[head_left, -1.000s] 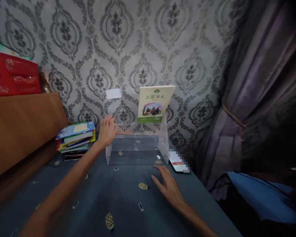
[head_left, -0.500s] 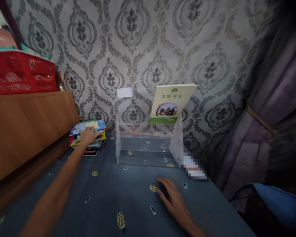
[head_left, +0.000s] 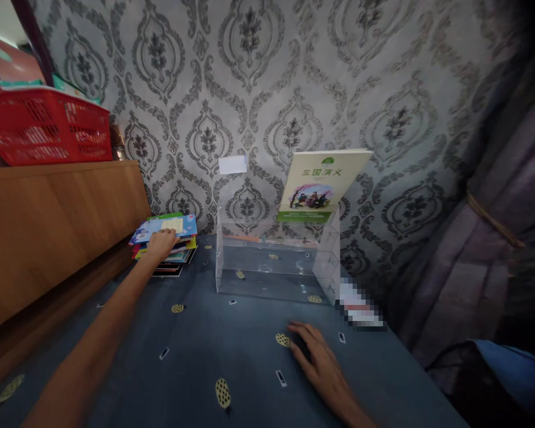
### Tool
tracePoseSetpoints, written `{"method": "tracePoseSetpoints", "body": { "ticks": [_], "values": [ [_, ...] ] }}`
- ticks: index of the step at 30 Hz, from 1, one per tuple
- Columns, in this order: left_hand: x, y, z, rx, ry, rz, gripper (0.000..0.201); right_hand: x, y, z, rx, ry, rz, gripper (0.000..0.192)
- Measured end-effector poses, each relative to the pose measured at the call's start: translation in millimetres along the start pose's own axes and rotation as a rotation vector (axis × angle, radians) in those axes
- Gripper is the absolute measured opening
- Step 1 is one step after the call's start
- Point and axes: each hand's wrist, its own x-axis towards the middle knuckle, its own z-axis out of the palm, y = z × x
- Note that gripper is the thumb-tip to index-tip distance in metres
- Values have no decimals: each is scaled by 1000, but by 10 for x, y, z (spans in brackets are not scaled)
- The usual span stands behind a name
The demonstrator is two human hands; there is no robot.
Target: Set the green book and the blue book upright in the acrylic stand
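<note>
Hidden: left hand (head_left: 160, 245) covers the near edge of the top book (head_left: 166, 227); grip indiscernible.
Book axis: flat, left-right.
Right hand (head_left: 317, 359): fingers spread flat on bench (head_left: 205, 333).

Legible text: one item only. Green-and-cream book (head_left: 321, 184) standing at the right end of the clear acrylic rack (head_left: 276, 261); cover title in green Chinese characters, 三国演义. A small green emblem sits above the title, too small to read. Book stack (head_left: 166, 242) at left: top cover carries a pale label, possibly printed, but it is blurred. White card (head_left: 232, 164) on the wall: blank as seen.
</note>
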Motion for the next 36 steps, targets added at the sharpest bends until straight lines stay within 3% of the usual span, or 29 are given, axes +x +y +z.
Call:
{"method": "tracePoseSetpoints", "body": {
  "ticks": [10, 16, 20, 24, 27, 29, 33, 36],
  "values": [
    [-448, -207, -48, -28, 48, 141, 34, 34, -67, -59, 22, -62, 19, 35],
    [-800, -445, 39, -132, 84, 196, 46, 39, -93, -71, 21, -74, 18, 32],
    [-1301, -512, 131, -241, 68, 331, 50, 50, -129, -98, 23, -86, 17, 31],
    [-2083, -498, 299, -237, -87, 391, 50, 56, -152, -102, 11, -99, 29, 32],
    [-2531, -563, 426, -266, -217, 316, 53, 59, -165, -99, -3, -112, 31, 33],
    [-2641, -602, 498, -307, -245, 211, 54, 60, -170, -97, -12, -121, 31, 33],
    [-2511, -461, 616, -346, -266, -64, 66, 59, -180, -100, -35, -127, 27, 32],
    [-2375, -206, 657, -300, -341, -147, 76, 54, -198, -109, -47, -138, 24, 32]
  ]
}}
